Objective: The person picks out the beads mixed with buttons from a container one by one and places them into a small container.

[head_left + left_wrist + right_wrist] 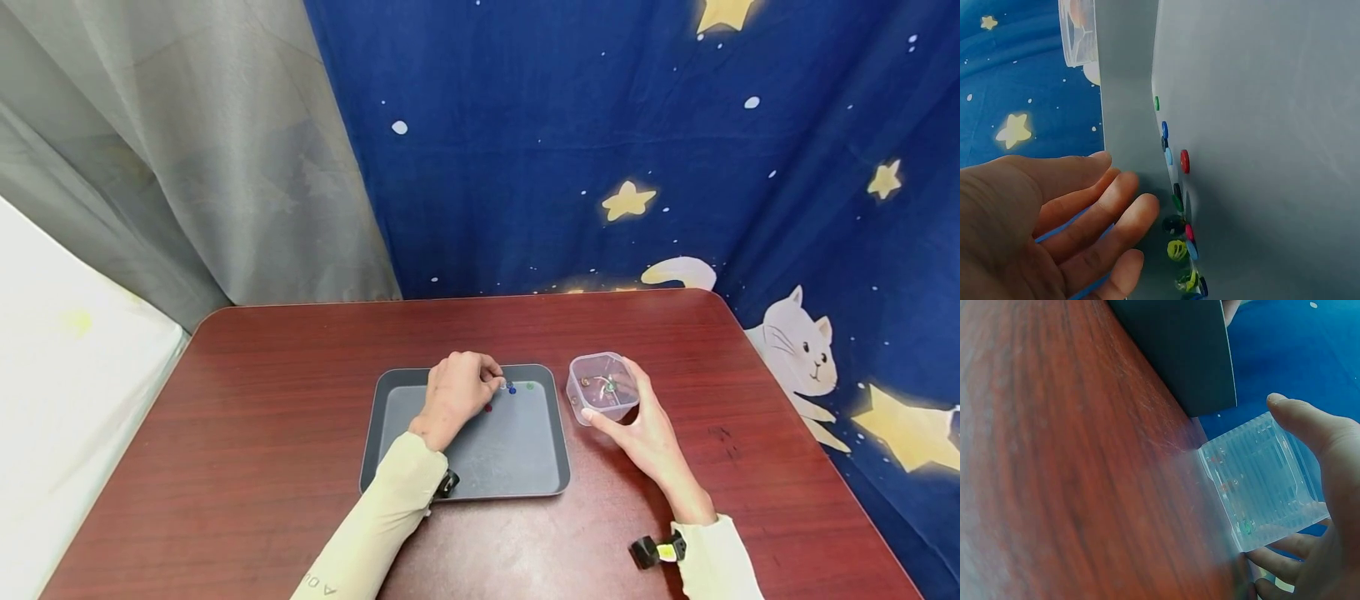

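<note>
My left hand [457, 387] is over the far side of a grey tray [502, 467], fingers bent loosely and thumb near the index fingertip. Nothing shows between them in the left wrist view. By the fingertips, small coloured discs line the tray's far wall, among them a red disc [1185, 161], a blue disc [1165, 129] and a green disc [1157, 103]. Round glass marbles, one with yellow-green swirls [1176, 250], lie in the same row. My right hand [651, 429] holds a clear plastic box [600, 408] between thumb and fingers, right of the tray. Several small marbles sit inside the box.
Tray and box stand on a reddish-brown wooden table [247, 433]. Behind its far edge hangs a blue curtain with stars [525, 167], with a grey curtain [225, 167] to the left. A white surface [60, 375] lies at the left side.
</note>
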`<state>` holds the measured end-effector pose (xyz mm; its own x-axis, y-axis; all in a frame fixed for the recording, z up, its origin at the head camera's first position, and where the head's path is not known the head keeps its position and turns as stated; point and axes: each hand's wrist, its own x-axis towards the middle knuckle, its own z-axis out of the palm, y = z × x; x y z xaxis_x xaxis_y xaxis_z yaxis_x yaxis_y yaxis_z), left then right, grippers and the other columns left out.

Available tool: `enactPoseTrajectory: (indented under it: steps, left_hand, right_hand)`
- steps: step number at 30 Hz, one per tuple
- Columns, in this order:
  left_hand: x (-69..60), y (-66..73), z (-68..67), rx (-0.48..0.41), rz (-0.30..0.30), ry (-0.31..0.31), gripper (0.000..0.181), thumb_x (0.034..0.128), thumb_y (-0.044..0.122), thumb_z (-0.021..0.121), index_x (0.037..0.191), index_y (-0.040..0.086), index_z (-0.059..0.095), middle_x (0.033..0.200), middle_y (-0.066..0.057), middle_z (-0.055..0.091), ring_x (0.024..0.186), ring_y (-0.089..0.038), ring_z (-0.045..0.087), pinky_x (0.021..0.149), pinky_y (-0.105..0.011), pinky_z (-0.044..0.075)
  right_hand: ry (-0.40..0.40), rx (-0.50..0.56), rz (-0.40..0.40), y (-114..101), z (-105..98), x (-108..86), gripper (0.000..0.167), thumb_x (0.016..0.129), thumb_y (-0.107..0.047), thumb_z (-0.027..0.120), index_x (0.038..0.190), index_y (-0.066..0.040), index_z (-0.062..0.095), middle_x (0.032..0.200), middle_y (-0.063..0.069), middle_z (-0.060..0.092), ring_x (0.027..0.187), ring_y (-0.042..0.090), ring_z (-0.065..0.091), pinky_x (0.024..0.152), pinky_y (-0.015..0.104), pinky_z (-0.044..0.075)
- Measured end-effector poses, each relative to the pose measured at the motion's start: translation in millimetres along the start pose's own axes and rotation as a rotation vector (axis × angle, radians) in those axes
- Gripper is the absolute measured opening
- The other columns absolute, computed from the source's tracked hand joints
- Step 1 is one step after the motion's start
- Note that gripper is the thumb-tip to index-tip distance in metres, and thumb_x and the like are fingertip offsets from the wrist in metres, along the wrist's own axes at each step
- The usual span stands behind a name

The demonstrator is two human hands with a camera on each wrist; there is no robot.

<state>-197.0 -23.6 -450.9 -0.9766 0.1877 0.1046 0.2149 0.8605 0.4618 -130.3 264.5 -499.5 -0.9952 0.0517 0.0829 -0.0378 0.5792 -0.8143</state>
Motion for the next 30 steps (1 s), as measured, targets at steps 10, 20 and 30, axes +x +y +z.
enactPoseTrajectory:
  steps: [10, 20, 30]
  left_hand:
    - [-1.3, -4.3, -2.3, 0.013, -0.007, -0.002, 0.005, 0.0906, 0.028, 0.081, 0.085, 0.029, 0.081, 0.072, 0.014, 0.072, 0.064, -0.003, 0.062, 0.059, -0.026, 0.05]
    - [-2.9, -11.6, -4.2, 0.03, -0.008, 0.022, 0.005, 0.0888, 0.025, 0.083, 0.085, 0.028, 0.081, 0.072, 0.012, 0.073, 0.062, -0.006, 0.062, 0.058, -0.028, 0.05]
    - [-3.8, -14.3, -4.5, 0.083, -0.014, 0.015, 0.005, 0.0873, 0.023, 0.084, 0.083, 0.025, 0.082, 0.077, 0.007, 0.077, 0.068, -0.014, 0.068, 0.061, -0.034, 0.055]
  right_hand:
    - [-0.001, -0.002, 0.006, 1.1, -0.1, -0.4, 0.103, 0.083, -0.042, 0.088, 0.164, -0.033, 0.024, 0.157, 0.012, 0.045, 0.138, 0.036, 0.048, 0.114, 0.066, 0.038]
    - [0.004, -0.001, -0.009, 1.7, 1.3, 0.9, 0.103, 0.082, -0.04, 0.089, 0.163, -0.032, 0.025, 0.156, 0.012, 0.046, 0.137, 0.036, 0.049, 0.114, 0.065, 0.039]
    - [0.005, 0.017, -0.008, 0.0, 0.8, 0.9, 0.102, 0.082, -0.039, 0.089, 0.163, -0.031, 0.026, 0.158, 0.011, 0.044, 0.139, 0.036, 0.048, 0.114, 0.065, 0.037]
